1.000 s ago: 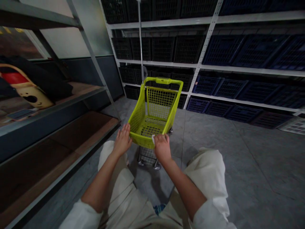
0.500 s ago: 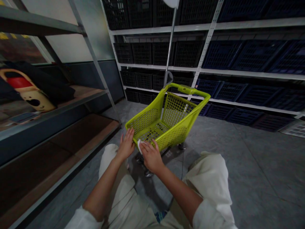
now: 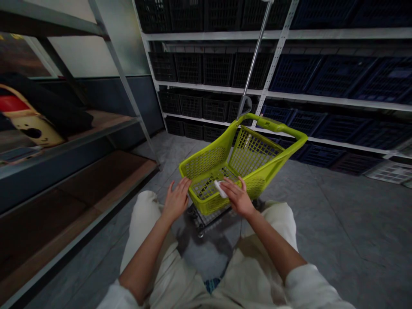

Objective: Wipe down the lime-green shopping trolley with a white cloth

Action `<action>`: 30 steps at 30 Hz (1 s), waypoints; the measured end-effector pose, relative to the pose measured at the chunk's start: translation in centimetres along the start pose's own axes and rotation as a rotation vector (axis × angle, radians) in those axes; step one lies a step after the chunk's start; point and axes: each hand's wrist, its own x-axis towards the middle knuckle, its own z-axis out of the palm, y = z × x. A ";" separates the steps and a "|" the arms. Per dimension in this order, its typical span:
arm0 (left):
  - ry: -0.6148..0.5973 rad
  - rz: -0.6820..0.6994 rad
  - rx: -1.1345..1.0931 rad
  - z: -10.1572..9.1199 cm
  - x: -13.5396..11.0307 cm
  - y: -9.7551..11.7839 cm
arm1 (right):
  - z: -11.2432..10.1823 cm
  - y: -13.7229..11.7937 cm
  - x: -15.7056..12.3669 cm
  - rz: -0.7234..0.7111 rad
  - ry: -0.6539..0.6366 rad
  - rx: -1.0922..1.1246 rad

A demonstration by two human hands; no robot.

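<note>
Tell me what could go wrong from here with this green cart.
The cart stands on wheels, so it might roll if pushed, with the left hand only resting at its near corner. The white cloth in the right hand could snag on the mesh. If the cart swings, its tall pole might knock the shelving.

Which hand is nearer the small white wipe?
Right: the right hand holds the wipe; the left hand is apart from it, farther left, at the lime-green plastic cart.

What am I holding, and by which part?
Your right hand holds a white cloth, its right side under the fingers; your left hand touches the green cart.
</note>
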 end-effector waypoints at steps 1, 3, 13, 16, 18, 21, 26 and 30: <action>0.004 -0.007 -0.002 0.0 0.0 0.2 | -0.9 1.3 -0.6 0.036 0.012 -0.032; 0.007 -0.025 -0.009 0.1 0.1 0.7 | -2.4 3.6 -1.7 0.093 0.035 -0.087; -0.028 -0.114 -0.075 -1.7 0.4 5.7 | -2.5 5.2 -3.0 0.217 0.138 -0.009; -0.027 -0.020 -0.116 -2.1 -1.1 8.1 | -2.0 4.8 -2.7 0.296 0.203 0.073; -0.009 -0.008 -0.120 -1.9 -2.2 9.5 | -1.4 3.7 -2.3 0.380 0.273 0.099; 0.013 -0.045 -0.119 -1.5 -3.3 11.0 | 0.4 -0.2 -1.2 0.441 0.295 0.075; 0.041 -0.129 -0.076 -1.2 -3.3 12.5 | 2.7 -7.5 0.3 0.195 0.103 0.062; 0.055 -0.139 -0.035 -1.2 -3.2 12.8 | 0.6 -4.9 -0.6 0.061 -0.009 -0.011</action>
